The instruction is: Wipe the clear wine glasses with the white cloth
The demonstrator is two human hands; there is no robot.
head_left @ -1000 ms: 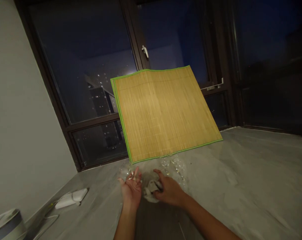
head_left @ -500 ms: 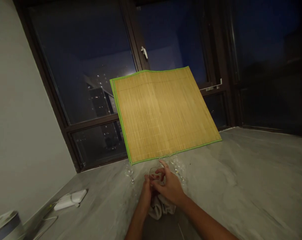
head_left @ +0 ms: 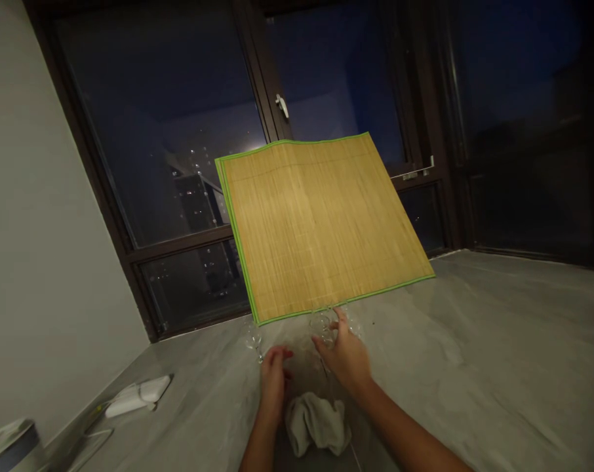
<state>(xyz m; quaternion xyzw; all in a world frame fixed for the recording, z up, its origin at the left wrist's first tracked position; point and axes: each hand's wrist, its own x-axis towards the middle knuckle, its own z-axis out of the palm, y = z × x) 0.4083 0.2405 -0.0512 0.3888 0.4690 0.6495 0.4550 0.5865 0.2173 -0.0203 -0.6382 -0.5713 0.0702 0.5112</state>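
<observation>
A clear wine glass [head_left: 319, 322] is at my right hand [head_left: 347, 357], its bowl between the thumb and the forefinger. Much of that glass is faint or hidden by the fingers. My left hand [head_left: 275, 373] is apart from it, fingers loosely bent and nothing visible in them. Just beyond the left fingertips stands another wine glass [head_left: 254, 339]. More clear glass shows behind my right hand, too faint to separate. Between my forearms lies a crumpled pale cloth [head_left: 317, 423], touched by neither hand.
A bamboo mat [head_left: 321, 223] with green edging leans against the window behind the glasses. On the grey marbled counter [head_left: 498, 354], a white device with a cord [head_left: 138, 396] lies at left. A round container [head_left: 12, 446] stands in the lower left corner.
My hands were together around a glass above the cloth; now they are apart. The right has moved forward and right with the glass, the left slightly left. The cloth is uncovered.
</observation>
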